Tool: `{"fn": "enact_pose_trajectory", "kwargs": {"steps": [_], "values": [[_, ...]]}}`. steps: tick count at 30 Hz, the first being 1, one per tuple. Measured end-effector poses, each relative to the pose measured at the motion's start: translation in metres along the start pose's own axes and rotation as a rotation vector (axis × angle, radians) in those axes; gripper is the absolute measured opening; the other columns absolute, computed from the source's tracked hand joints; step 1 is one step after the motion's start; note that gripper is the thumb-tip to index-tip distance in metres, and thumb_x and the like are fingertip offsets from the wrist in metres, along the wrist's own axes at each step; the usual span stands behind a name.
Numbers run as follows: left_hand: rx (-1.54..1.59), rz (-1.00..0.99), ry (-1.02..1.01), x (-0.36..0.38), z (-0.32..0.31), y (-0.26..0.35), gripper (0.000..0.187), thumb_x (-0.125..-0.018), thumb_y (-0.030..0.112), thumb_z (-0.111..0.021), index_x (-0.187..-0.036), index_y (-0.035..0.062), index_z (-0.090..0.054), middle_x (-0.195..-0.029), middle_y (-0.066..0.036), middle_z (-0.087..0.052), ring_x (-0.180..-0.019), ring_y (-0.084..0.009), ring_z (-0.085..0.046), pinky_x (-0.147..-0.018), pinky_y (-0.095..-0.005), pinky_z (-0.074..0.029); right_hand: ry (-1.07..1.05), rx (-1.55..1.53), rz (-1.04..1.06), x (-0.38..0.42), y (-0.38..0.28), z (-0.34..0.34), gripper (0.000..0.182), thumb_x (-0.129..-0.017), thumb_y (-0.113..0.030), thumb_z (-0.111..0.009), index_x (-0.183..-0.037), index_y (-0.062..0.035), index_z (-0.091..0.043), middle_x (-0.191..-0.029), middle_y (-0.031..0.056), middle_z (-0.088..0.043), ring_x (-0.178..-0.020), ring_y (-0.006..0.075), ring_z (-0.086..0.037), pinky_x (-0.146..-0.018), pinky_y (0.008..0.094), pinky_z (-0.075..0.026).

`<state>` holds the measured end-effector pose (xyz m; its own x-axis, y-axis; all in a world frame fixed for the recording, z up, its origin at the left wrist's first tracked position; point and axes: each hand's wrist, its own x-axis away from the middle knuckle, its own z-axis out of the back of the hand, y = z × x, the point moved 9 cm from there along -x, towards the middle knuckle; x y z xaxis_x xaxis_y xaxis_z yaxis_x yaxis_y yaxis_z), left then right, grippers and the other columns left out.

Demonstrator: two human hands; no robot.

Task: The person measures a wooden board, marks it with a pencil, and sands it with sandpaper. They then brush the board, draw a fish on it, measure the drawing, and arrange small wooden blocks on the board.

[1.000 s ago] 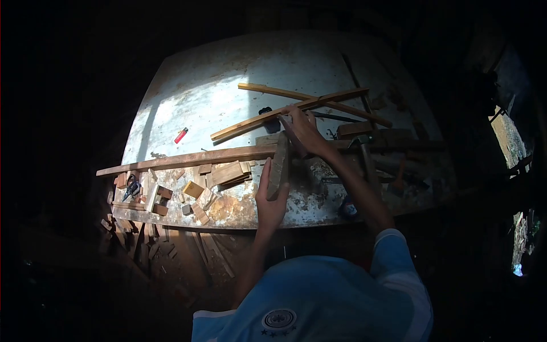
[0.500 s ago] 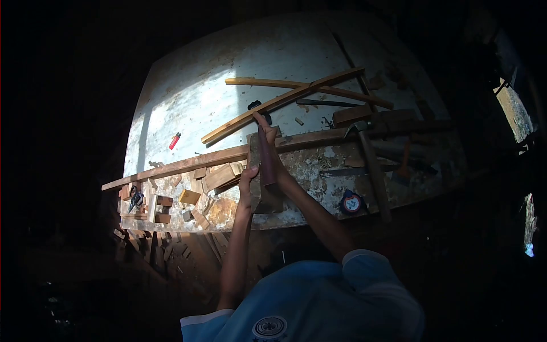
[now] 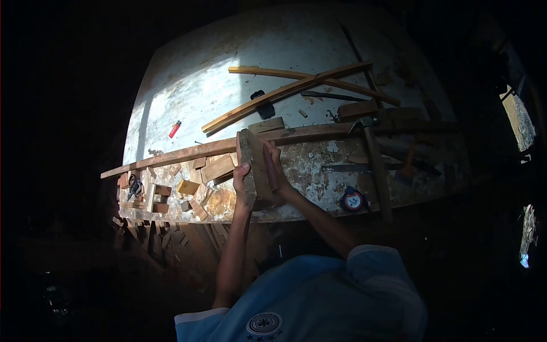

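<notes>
Above the near edge of the bench I hold a thick wooden block (image 3: 257,171) on end. My left hand (image 3: 241,179) is closed around its left side, with the thumb on the near face. Against the block's right side, my right hand (image 3: 277,171) presses a dark reddish sheet of sandpaper (image 3: 270,169), its fingers flat behind the sheet. Part of the sheet is hidden between palm and wood. Just beyond the block lies another short wood piece (image 3: 266,125), by a long wooden rail (image 3: 194,153).
Two crossed strips (image 3: 285,91) lie farther back near a black object (image 3: 262,105). A red lighter (image 3: 175,129) lies left, above wood offcuts (image 3: 218,168). To the right are a hammer (image 3: 373,154), a tape measure (image 3: 352,199) and a brush (image 3: 408,162).
My right hand and the sandpaper have slid down along the block toward me. The block has turned, showing more of its broad face, and the short piece behind it is now uncovered.
</notes>
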<state>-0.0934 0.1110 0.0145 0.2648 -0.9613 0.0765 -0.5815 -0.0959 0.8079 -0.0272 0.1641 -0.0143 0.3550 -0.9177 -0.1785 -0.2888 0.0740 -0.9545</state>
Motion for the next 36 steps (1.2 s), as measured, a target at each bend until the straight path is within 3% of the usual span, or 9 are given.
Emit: {"fn": "enact_pose_trajectory", "kwargs": {"steps": [3, 5, 12, 17, 20, 25, 30, 31, 36], "values": [[-0.160, -0.136, 0.033, -0.001, -0.012, 0.019, 0.042, -0.080, 0.035, -0.047, -0.102, -0.0007, -0.053, -0.088, -0.009, -0.060, -0.078, -0.0175, -0.058, -0.071, -0.0272, -0.047, 0.127, 0.400, 0.346, 0.007, -0.045, -0.010, 0.056, -0.090, -0.034, -0.042, -0.134, -0.0027, -0.028, -0.122, 0.0221, -0.042, -0.113, 0.0299, -0.046, -0.092, 0.0357, -0.038], [-0.169, -0.056, 0.068, 0.004, 0.002, 0.005, 0.042, -0.080, 0.038, -0.047, -0.098, 0.0003, -0.053, -0.085, -0.008, -0.059, -0.076, -0.0170, -0.057, -0.070, -0.0269, -0.047, -0.041, 0.074, 0.310, 0.003, -0.105, -0.028, 0.051, -0.097, -0.036, -0.031, -0.132, -0.0001, -0.024, -0.140, 0.0181, -0.022, -0.132, 0.0285, -0.019, -0.107, 0.0373, -0.018], [-0.033, -0.085, 0.040, -0.002, -0.005, 0.004, 0.042, -0.080, 0.038, -0.048, -0.100, 0.0009, -0.053, -0.086, -0.009, -0.058, -0.077, -0.0171, -0.057, -0.071, -0.0281, -0.047, 0.032, -0.120, -0.014, 0.008, 0.013, -0.002, 0.060, -0.088, -0.032, -0.045, -0.133, 0.0000, -0.022, -0.104, 0.0174, -0.049, -0.101, 0.0297, -0.050, -0.085, 0.0395, -0.041], [-0.014, -0.043, -0.009, -0.008, -0.003, -0.008, 0.044, -0.081, 0.037, -0.048, -0.104, 0.0000, -0.053, -0.092, -0.010, -0.058, -0.081, -0.0178, -0.057, -0.073, -0.0290, -0.046, -0.088, 0.174, 0.177, -0.021, -0.077, -0.017, 0.051, -0.098, -0.034, -0.027, -0.135, 0.0003, -0.017, -0.140, 0.0211, -0.021, -0.133, 0.0263, -0.019, -0.107, 0.0354, -0.019], [0.025, -0.063, 0.010, -0.008, -0.004, -0.006, 0.044, -0.081, 0.037, -0.047, -0.105, -0.0004, -0.052, -0.094, -0.010, -0.058, -0.084, -0.0179, -0.057, -0.074, -0.0288, -0.046, -0.029, 0.174, -0.027, -0.018, 0.030, 0.010, 0.050, -0.099, -0.033, -0.026, -0.135, 0.0008, -0.018, -0.139, 0.0219, -0.022, -0.132, 0.0248, -0.020, -0.107, 0.0351, -0.019], [-0.078, -0.098, -0.009, -0.009, -0.009, -0.003, 0.043, -0.082, 0.032, -0.045, -0.113, 0.0034, -0.041, -0.094, -0.008, -0.057, -0.084, -0.0152, -0.055, -0.073, -0.0263, -0.045, -0.023, 0.250, 0.143, 0.007, -0.051, -0.009, 0.058, -0.090, -0.034, -0.045, -0.132, -0.0001, -0.024, -0.126, 0.0221, -0.037, -0.113, 0.0296, -0.045, -0.095, 0.0385, -0.036], [0.062, -0.030, -0.004, -0.003, -0.005, -0.005, 0.052, -0.082, 0.031, -0.042, -0.125, 0.0025, -0.035, -0.098, -0.010, -0.056, -0.084, -0.0169, -0.055, -0.077, -0.0286, -0.045, 0.172, 0.328, 0.241, -0.020, 0.029, 0.015, 0.061, -0.091, -0.040, -0.042, -0.132, 0.0006, -0.023, -0.121, 0.0221, -0.043, -0.108, 0.0321, -0.049, -0.093, 0.0394, -0.037], [0.052, -0.063, -0.017, -0.006, -0.004, -0.001, 0.051, -0.082, 0.033, -0.042, -0.120, -0.0007, -0.042, -0.098, -0.010, -0.057, -0.085, -0.0183, -0.056, -0.079, -0.0302, -0.045, 0.099, 0.147, -0.139, -0.010, 0.052, 0.012, 0.061, -0.091, -0.040, -0.041, -0.133, -0.0009, -0.023, -0.118, 0.0219, -0.045, -0.108, 0.0341, -0.049, -0.095, 0.0387, -0.037], [-0.133, -0.118, 0.001, -0.001, 0.000, 0.001, 0.063, -0.081, 0.035, -0.042, -0.133, 0.0011, -0.032, -0.111, -0.013, -0.052, -0.092, -0.0219, -0.054, -0.084, -0.0316, -0.043, -0.018, 0.209, 0.219, -0.011, -0.037, -0.015, 0.042, -0.095, -0.037, -0.032, -0.112, 0.0014, -0.035, -0.135, 0.0229, -0.027, -0.124, 0.0267, -0.032, -0.103, 0.0352, -0.023]]}}
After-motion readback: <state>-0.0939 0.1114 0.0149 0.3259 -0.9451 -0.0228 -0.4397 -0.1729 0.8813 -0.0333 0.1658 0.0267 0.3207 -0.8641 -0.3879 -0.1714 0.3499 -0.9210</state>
